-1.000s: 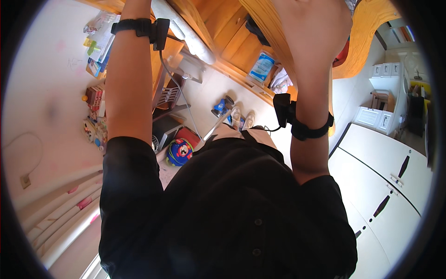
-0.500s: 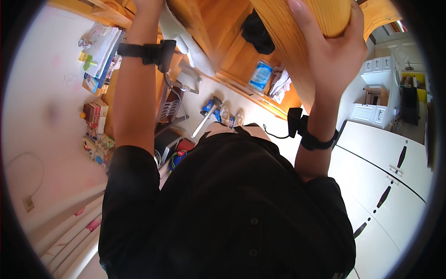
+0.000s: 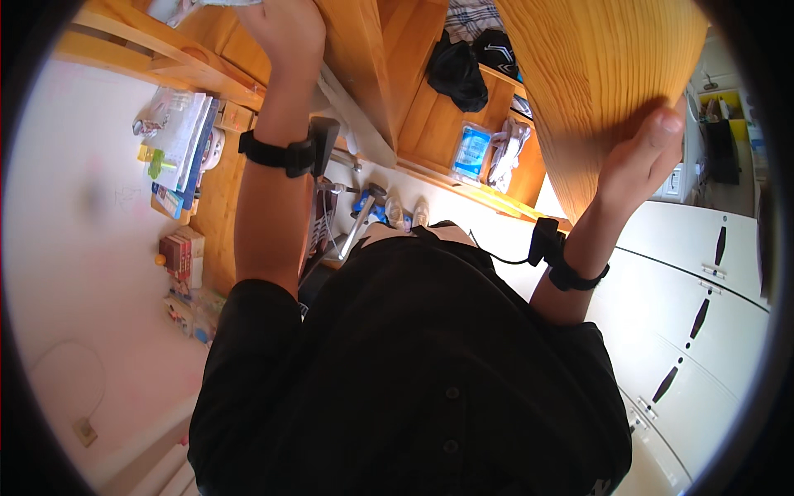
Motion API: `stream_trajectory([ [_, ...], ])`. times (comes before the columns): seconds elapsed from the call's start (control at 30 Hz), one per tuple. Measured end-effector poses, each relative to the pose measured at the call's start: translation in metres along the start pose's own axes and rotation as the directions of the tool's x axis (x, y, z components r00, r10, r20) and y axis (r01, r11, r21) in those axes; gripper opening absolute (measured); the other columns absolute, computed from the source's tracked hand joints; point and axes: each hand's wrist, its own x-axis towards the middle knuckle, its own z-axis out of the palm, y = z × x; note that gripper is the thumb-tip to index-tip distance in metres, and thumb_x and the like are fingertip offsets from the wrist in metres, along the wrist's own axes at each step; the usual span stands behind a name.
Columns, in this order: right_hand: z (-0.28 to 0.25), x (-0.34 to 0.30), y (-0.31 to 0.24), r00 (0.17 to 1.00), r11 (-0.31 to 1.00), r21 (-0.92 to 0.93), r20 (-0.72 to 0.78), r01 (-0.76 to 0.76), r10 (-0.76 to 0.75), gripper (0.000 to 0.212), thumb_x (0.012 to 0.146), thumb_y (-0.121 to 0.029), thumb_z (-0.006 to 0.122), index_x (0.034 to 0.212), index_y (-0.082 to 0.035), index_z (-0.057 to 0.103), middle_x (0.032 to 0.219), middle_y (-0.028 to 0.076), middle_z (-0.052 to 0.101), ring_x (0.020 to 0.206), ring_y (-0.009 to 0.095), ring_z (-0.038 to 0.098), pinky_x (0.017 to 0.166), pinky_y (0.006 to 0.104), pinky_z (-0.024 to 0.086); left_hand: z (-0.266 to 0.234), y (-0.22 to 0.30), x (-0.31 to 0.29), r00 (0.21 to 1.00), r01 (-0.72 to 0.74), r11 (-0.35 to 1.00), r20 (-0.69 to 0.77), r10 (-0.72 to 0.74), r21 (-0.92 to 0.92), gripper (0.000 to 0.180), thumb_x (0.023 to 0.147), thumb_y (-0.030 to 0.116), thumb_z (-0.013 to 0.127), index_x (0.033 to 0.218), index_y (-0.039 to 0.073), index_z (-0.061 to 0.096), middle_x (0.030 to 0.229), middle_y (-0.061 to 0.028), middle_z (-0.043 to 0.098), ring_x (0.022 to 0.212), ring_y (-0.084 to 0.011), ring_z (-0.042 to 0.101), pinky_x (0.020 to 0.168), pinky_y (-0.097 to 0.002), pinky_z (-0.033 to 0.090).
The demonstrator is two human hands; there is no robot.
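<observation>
My left hand [image 3: 287,31] is raised at the top edge, its fingers closed on a whitish-grey cloth [image 3: 231,2] that is mostly cut off by the frame. It is over the orange wooden furniture. On the right, a broad wooden board [image 3: 591,74] with clear grain slants down towards me. My right hand [image 3: 641,161] is at the board's right edge, thumb laid beside the other fingers, which are partly hidden; it appears closed on that edge. Each wrist wears a black strap with a small black device.
Below the board, a wooden shelf holds a black cloth bundle [image 3: 456,76], a blue-and-white package [image 3: 472,152] and white cloth [image 3: 507,155]. Papers [image 3: 184,140] and books [image 3: 182,260] line the pale wall on the left. White cabinets [image 3: 662,289] with black handles stand at right.
My left hand has come lower and to the right, bringing the cloth into view. My right hand has moved down from the board's rounded end, its thumb now beside the fingers. The view has shifted.
</observation>
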Motion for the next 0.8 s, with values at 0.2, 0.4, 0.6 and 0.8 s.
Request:
stream_trajectory([
  [0.2,0.003,-0.002,-0.011,0.985,0.979,-0.132,-0.094,-0.156,0.144,0.064,0.092,-0.057,0.025,0.093,0.001,0.052,0.073,0.002,0.044,0.068,0.011,0.038,0.059,0.0251,0.028,-0.001,-0.005,-0.003,0.999,-0.041,0.969,0.029,0.035,0.244,0.068,0.089,0.062,0.030,0.095,-0.002,0.051,0.087,-0.0056,0.054,0.074,-0.0144,0.044,0.074,-0.0265,0.037],
  [0.4,0.006,0.000,-0.012,0.970,0.970,-0.125,-0.153,-0.209,0.190,0.074,0.090,-0.062,0.020,0.104,0.003,0.053,0.086,0.008,0.052,0.079,0.015,0.045,0.070,0.0264,0.034,-0.014,-0.017,-0.001,0.970,0.230,0.947,0.028,-0.242,0.222,0.069,0.088,0.063,0.033,0.101,-0.003,0.051,0.089,-0.0056,0.054,0.079,-0.0149,0.045,0.077,-0.0264,0.038],
  [0.6,0.006,-0.003,-0.017,0.927,0.928,-0.134,-0.198,-0.348,0.319,0.081,0.089,-0.065,0.015,0.110,0.003,0.053,0.098,0.012,0.055,0.091,0.019,0.048,0.083,0.0292,0.035,0.007,-0.007,-0.006,0.999,0.031,0.992,-0.015,-0.030,0.119,0.071,0.088,0.062,0.035,0.108,-0.004,0.048,0.101,-0.0084,0.053,0.086,-0.0150,0.046,0.080,-0.0256,0.038],
  [0.8,0.003,-0.005,-0.006,0.928,0.934,-0.131,-0.219,-0.333,0.300,0.080,0.089,-0.064,0.016,0.112,0.004,0.051,0.094,0.011,0.054,0.084,0.018,0.048,0.076,0.0271,0.037,0.009,-0.018,-0.005,0.996,-0.084,0.996,-0.010,0.085,0.029,0.064,0.090,0.056,0.038,0.109,-0.005,0.047,0.105,-0.0105,0.053,0.087,-0.0164,0.046,0.082,-0.0276,0.038],
])
